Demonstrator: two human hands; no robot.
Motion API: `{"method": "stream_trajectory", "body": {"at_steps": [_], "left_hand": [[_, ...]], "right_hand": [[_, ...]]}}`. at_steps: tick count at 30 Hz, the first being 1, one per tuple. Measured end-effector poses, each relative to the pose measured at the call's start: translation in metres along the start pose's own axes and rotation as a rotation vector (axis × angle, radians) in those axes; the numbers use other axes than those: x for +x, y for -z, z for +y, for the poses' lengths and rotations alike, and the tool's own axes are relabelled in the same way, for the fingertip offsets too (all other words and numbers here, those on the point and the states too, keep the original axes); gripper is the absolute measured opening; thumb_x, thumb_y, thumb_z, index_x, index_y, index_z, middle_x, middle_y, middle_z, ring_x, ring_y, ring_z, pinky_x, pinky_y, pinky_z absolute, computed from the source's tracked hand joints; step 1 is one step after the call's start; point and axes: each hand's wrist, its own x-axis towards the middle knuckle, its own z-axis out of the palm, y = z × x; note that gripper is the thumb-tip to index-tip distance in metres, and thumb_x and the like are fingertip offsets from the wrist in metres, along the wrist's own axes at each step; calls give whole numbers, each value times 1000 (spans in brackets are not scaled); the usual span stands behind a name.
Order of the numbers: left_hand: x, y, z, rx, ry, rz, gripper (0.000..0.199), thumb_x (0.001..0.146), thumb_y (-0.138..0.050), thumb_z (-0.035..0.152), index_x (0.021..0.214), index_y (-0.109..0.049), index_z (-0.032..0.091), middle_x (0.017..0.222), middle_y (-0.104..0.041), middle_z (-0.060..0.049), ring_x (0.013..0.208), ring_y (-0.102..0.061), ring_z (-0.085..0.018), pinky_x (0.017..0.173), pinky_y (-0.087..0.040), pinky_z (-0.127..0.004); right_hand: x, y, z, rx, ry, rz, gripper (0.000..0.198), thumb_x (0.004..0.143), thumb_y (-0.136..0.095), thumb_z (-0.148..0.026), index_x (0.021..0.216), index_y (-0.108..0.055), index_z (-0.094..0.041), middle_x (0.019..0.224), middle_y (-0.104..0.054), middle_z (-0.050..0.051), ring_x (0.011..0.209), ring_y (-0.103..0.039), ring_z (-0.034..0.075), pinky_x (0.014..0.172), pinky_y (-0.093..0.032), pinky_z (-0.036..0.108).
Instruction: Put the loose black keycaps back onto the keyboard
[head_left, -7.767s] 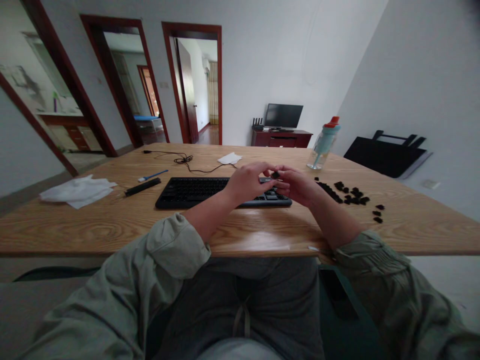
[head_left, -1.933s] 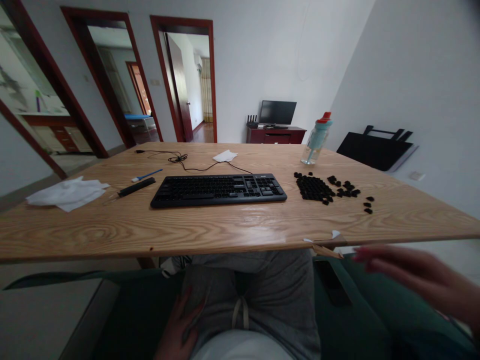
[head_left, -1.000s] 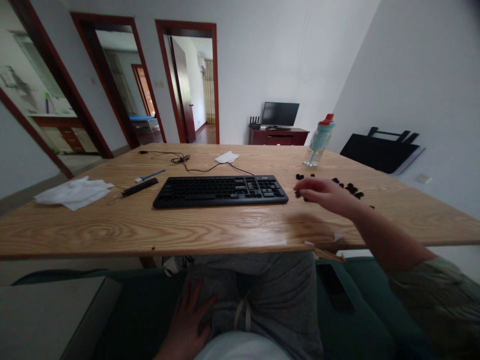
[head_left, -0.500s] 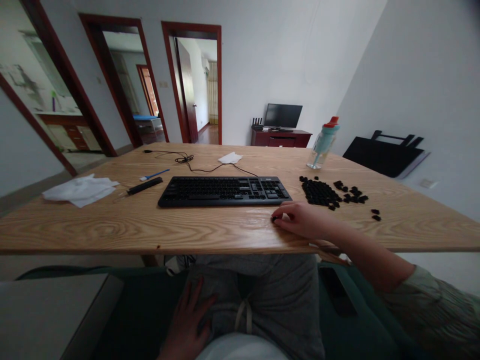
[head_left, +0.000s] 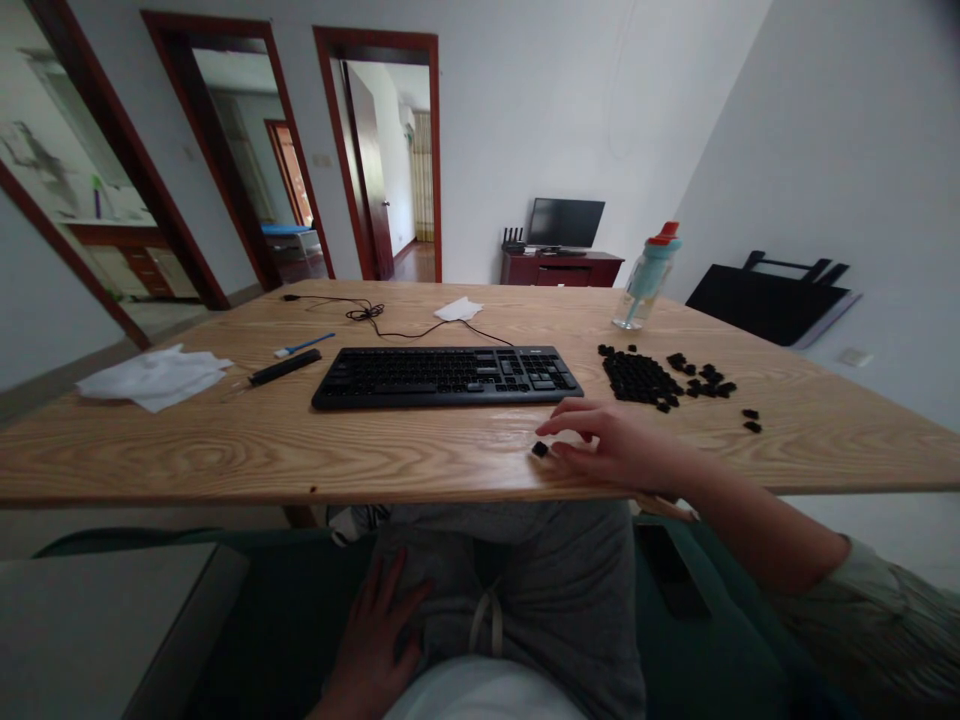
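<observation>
On the wooden table, just in front of the black keyboard (head_left: 448, 378), lies a single black keycap (head_left: 540, 450). My right hand (head_left: 607, 440) rests on the table beside it, thumb and index finger parted, with the keycap near their tips and not gripped. Many loose black keycaps (head_left: 641, 378) form a block to the right of the keyboard, with others scattered further right. My left hand (head_left: 379, 630) lies on my left thigh with its fingers spread and nothing in it.
Left of the keyboard are a black stick-shaped tool (head_left: 285, 367), a blue brush (head_left: 304, 346) and white tissues (head_left: 154, 377). Behind it are its cable (head_left: 366, 313) and another tissue (head_left: 459, 309). A water bottle (head_left: 646, 280) stands at back right; a phone (head_left: 673, 570) lies on the seat.
My right thumb and index finger have come apart and let go of the keycap, which now lies on the table. My left hand stays on my thigh.
</observation>
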Motion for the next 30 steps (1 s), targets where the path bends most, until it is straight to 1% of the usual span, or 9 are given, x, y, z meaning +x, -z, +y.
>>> {"method": "stream_trajectory", "body": {"at_steps": [2,5,9,11,16,20,24,27,30], "left_hand": [[0,-1,0,-3,-3,12,66,75,-61,11,135,-60,38,163,-27,-3,149,-20,-42,110,-39,-60],[0,-2,-1,-9,-14,23,66,75,-61,11,136,-59,38,163,-26,-2,149,-21,-41,110,-39,-60],[0,0,0,-4,-12,24,66,76,-60,11,135,-59,38,163,-27,-1,149,-21,-41,110,-40,-60],[0,0,0,-3,-6,18,66,75,-61,11,135,-60,38,163,-27,-2,148,-22,-41,110,-40,-60],[-2,-5,-2,-5,-9,45,65,75,-61,11,135,-60,37,163,-26,-3,149,-21,-41,111,-38,-58],[-2,-6,-2,-10,-16,50,66,76,-59,11,136,-59,38,164,-24,-1,150,-17,-40,111,-38,-59],[-1,-1,0,-11,1,20,66,75,-60,10,135,-59,37,163,-26,0,150,-16,-39,112,-38,-60],[1,2,2,-16,8,1,66,75,-61,10,135,-59,37,163,-27,-1,150,-17,-39,112,-37,-60],[2,5,3,-26,11,-15,64,76,-61,12,135,-60,37,163,-28,-2,149,-21,-40,111,-38,-59]], "right_hand": [[0,-4,-2,-17,7,-27,32,91,-56,-35,116,-73,-22,105,-69,9,83,-64,17,73,-47,28],[3,-9,-1,-39,-29,-44,29,90,-58,-36,110,-74,-23,102,-70,8,82,-64,18,76,-47,29],[5,-11,-3,-76,-91,-32,23,88,-59,-29,104,-73,-21,88,-72,6,75,-63,17,69,-45,27],[5,-12,-3,-101,-96,-18,22,87,-59,-27,104,-71,-21,87,-72,6,74,-63,17,68,-44,27],[6,-16,7,-147,-83,41,23,90,-55,-26,105,-72,-23,101,-74,7,91,-67,21,81,-47,31],[2,-15,17,-119,-85,62,24,90,-55,-29,106,-73,-25,103,-75,6,92,-68,21,82,-49,31],[-4,-10,16,-71,-42,58,19,88,-57,-26,97,-73,-23,110,-72,6,93,-66,19,83,-48,29],[-5,-7,13,-98,-108,66,19,87,-60,-32,98,-71,-22,101,-71,7,84,-65,19,76,-48,30],[-2,-8,9,-121,-142,87,32,87,-61,-42,109,-71,-21,102,-70,9,80,-64,19,74,-47,31]]}}
